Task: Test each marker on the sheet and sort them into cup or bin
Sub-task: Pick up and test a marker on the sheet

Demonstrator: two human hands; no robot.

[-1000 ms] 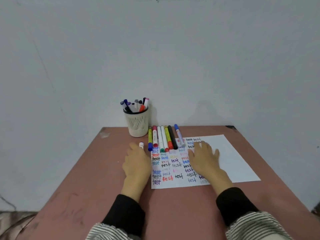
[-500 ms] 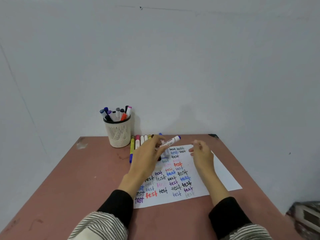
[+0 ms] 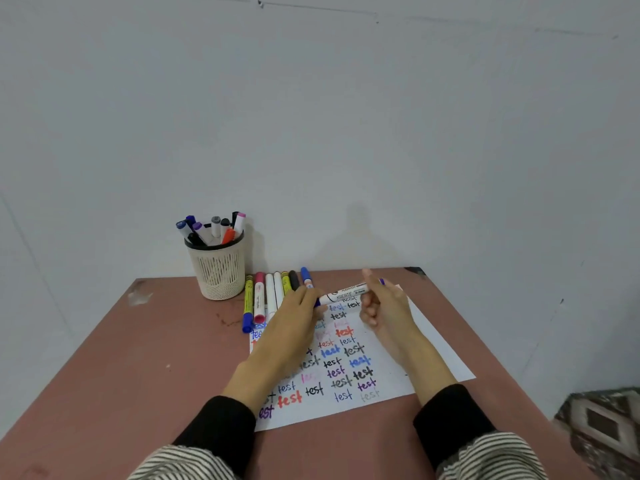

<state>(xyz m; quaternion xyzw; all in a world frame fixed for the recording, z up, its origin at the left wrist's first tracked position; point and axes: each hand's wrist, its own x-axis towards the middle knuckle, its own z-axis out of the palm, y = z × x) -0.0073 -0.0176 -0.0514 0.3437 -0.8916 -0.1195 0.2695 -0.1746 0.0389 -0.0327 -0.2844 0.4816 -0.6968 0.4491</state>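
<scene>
Fingers (image 3: 372, 299) gripping white marker (image 3: 341, 295), both hands

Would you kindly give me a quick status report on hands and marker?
Left hand and right hand both grip white marker, held over sheet. Cap on. Nothing in the way.

Your reddish bench (image 3: 145, 358) carries a mesh cup (image 3: 219, 271) beyond your left hand (image 3: 294, 327), a marker row (image 3: 273, 292) beside it, and the sheet (image 3: 433, 344) under both hands.
</scene>
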